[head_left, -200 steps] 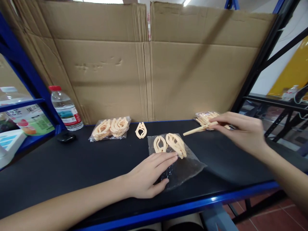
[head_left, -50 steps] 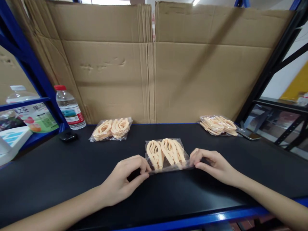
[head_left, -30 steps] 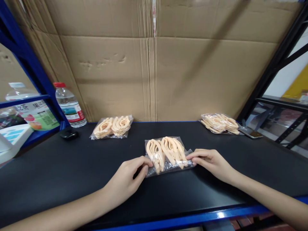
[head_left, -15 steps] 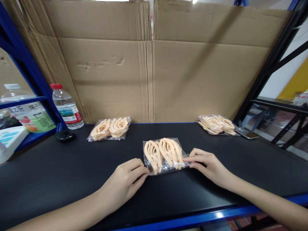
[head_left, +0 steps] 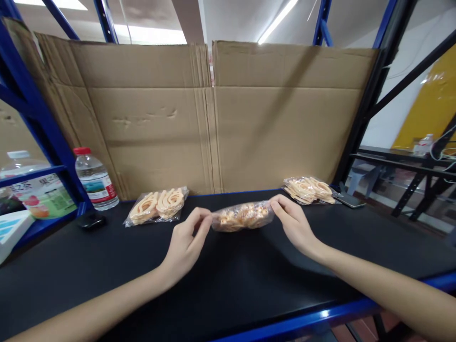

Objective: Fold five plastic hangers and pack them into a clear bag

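Observation:
A clear plastic bag of beige curved pieces (head_left: 244,217) hangs above the black tabletop, its near edge raised so it shows edge-on. My left hand (head_left: 187,237) pinches its left corner between thumb and fingers. At the other end, my right hand (head_left: 292,221) is closed on the right corner. What the pieces are, I cannot make out. A similar bag of beige pieces (head_left: 158,205) lies flat at the back left, and another bag (head_left: 309,190) rests at the back right, both untouched.
Tall cardboard sheets (head_left: 160,123) stand along the table's back edge. A red-capped water bottle (head_left: 95,180) and a black object (head_left: 91,220) are at the left. A phone-like flat object (head_left: 351,199) lies at the back right. Blue metal posts (head_left: 39,114) frame the left side.
Both hands have lifted the middle bag off the table and tilted it up, each gripping one end. The camera view has tipped upward, showing more ceiling.

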Motion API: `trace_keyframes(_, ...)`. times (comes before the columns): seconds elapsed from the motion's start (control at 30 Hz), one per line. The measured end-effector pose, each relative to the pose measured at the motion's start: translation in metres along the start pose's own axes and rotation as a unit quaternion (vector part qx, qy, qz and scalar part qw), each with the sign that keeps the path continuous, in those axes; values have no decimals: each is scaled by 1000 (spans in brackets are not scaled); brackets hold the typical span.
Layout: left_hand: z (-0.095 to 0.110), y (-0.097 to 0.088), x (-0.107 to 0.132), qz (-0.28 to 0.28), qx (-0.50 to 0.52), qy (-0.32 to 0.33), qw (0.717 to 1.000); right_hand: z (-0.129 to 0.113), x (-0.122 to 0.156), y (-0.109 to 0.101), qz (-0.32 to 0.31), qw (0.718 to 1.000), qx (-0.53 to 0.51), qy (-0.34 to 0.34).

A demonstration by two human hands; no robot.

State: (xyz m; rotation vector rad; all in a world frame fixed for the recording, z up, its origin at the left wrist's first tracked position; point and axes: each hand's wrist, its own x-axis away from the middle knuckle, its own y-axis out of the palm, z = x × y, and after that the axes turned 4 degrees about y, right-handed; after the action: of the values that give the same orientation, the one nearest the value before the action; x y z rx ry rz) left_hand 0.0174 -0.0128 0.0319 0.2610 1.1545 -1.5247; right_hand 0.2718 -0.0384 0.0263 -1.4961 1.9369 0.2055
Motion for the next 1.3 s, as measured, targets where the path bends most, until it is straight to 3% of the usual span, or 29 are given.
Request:
trace_keyframes(0.17, -20, 43, -51, 123, 14, -35, 992, 22, -53, 19, 148, 983, 105, -32)
trace_keyframes(0.3, -30, 83, -92, 154, -1, -59, 986, 43, -86, 5, 190, 968, 167, -5)
trace_keyframes(0.43, -22, 132, -130, 143, 12, -93, 985, 57, -115, -42, 205, 947, 244, 44)
trace_keyframes(0.67, 16, 230, -210, 84, 63, -185, 977, 72, -172, -149, 228, 883, 370, 176)
trace_keyframes(0.8, 31, 273, -246, 57, 82, -238, 966, 87, -197, -189, 220, 853, 412, 233)
trace_keyframes(0.97, 31, 309, -260, 30, 83, -298, 950, 118, -214, -208, 190, 826, 439, 299)
trace_keyframes(1.13, 20, 334, -243, -7, 71, -354, 933, 159, -210, -197, 160, 794, 459, 366)
trace_keyframes(1.3, 6, 341, -227, -43, 55, -365, 928, 182, -203, -188, 150, 771, 456, 419)
